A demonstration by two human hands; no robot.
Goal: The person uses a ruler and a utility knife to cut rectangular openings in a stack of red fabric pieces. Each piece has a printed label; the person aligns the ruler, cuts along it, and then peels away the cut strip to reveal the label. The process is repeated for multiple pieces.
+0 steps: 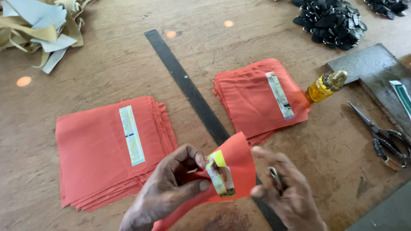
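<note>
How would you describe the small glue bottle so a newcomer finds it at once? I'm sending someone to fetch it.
Start from the long dark ruler lying slantwise across the wooden table, then go to the orange cloth stack on its far right side. Touching that stack's right edge lies the bottle, tipped on its side. It is the only clear amber-yellow thing there, unlike the dark scissors nearer the person.

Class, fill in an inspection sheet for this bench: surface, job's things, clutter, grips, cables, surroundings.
Surface: worn brown wooden table.
Job's things: orange fabric piece with printed paper strip; two stacks of orange fabric squares, each topped by a strip.
Clutter: long dark metal ruler, amber glue bottle, scissors, pale scrap strips, black clip pile.
Grips: left hand pinches the piece; right hand holds a small metal item.
Cables: nothing seen.
Surroundings: nothing seen.
</note>
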